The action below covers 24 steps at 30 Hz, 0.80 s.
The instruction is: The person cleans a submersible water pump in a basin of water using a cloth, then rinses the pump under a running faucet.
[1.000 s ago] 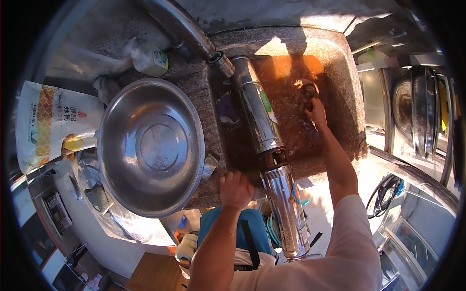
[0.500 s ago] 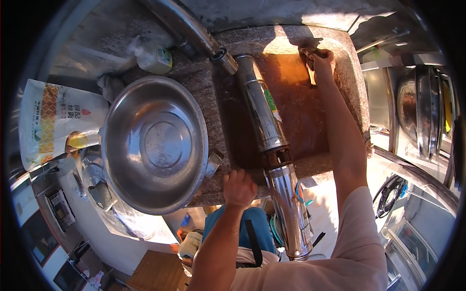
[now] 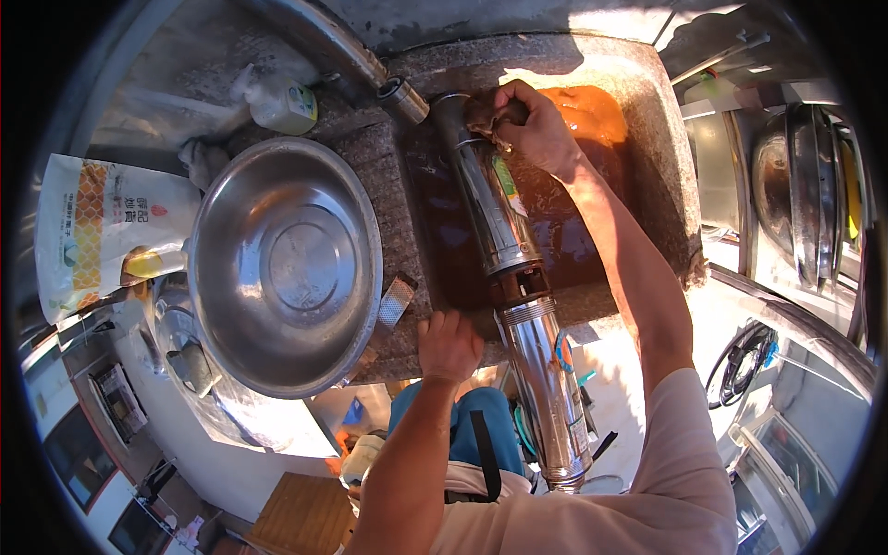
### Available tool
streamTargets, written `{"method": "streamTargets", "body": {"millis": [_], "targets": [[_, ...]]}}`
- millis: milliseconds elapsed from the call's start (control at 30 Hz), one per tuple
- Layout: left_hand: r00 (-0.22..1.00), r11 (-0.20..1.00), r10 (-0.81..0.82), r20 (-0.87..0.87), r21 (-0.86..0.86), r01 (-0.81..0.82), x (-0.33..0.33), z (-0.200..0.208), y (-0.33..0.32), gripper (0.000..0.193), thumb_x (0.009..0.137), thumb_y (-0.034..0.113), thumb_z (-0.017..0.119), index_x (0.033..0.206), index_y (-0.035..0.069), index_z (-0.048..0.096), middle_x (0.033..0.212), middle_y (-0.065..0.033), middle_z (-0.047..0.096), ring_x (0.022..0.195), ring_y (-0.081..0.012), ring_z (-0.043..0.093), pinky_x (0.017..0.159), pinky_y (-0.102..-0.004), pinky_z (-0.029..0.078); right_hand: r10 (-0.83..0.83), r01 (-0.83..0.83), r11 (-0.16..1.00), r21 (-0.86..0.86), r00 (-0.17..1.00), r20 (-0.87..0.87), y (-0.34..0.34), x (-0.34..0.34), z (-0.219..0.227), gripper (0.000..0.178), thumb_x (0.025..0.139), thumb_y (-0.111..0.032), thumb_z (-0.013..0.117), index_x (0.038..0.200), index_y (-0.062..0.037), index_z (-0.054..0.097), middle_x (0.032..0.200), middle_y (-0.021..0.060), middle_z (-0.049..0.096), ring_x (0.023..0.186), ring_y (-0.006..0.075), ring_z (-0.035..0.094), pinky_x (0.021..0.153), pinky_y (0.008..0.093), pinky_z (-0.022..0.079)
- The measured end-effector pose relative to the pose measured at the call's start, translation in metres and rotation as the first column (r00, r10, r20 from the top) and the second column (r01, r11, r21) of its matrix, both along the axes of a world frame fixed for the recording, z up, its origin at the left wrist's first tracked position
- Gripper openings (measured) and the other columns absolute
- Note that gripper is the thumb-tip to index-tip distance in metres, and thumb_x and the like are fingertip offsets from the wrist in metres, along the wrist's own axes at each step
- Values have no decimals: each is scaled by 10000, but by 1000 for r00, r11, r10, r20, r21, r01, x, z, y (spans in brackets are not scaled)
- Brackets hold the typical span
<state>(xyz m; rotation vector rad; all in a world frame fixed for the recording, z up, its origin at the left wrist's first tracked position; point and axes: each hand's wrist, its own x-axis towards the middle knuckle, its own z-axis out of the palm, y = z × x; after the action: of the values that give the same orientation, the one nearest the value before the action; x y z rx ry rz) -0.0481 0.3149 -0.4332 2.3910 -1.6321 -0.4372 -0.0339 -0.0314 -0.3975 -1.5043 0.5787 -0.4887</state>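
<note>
A long, shiny metal submersible pump slants across a stone sink, its far end in the basin and its near part reaching out over the front edge. My right hand pinches a wet brown rag against the pump's far end. Brownish-red water covers the basin floor. At the sink's front edge, left of the pump, my left hand rests with fingers bent over the stone; its fingertips are hard to see.
A large steel bowl stands left on the sink's ledge, with a metal grater-like piece beside it. Behind are a pump bottle and a thick metal pipe. A printed bag lies far left; pans hang right.
My right hand has moved left with the rag, from the basin's far right corner to the pump's far end. The left hand stays at the front edge. The view has shifted slightly.
</note>
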Motion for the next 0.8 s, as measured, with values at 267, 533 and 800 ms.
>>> {"method": "streamTargets", "body": {"millis": [267, 533, 800], "targets": [[999, 999, 19, -27, -42, -20, 1, 0, 4, 143, 727, 236, 596, 765, 99, 612, 846, -64, 529, 868, -254, 509, 769, -425, 382, 279, -413, 553, -723, 910, -307, 80, -2, -28, 319, 697, -37, 738, 983, -167, 683, 1068, 37, 612, 1075, 257, 551, 938, 398, 455], [999, 995, 24, -24, -92, -26, -5, -5, -2, 135, 729, 234, 597, 762, 104, 605, 854, -61, 539, 868, -255, 509, 771, -423, 383, -124, -193, 728, -658, 907, -404, -6, 73, -101, 290, 765, -250, 715, 1055, -251, 714, 1314, 4, 579, 1266, 305, 458, 1094, 426, 325], [999, 999, 47, -15, 25, -47, 4, 1, 5, 176, 771, 280, 589, 774, 107, 617, 875, -48, 543, 920, -231, 499, 836, -405, 379, 262, -278, 943, -184, 959, -106, 33, -49, -24, 267, 789, 147, 558, 956, -28, 672, 944, 57, 624, 861, 156, 603, 778, 284, 484]]}}
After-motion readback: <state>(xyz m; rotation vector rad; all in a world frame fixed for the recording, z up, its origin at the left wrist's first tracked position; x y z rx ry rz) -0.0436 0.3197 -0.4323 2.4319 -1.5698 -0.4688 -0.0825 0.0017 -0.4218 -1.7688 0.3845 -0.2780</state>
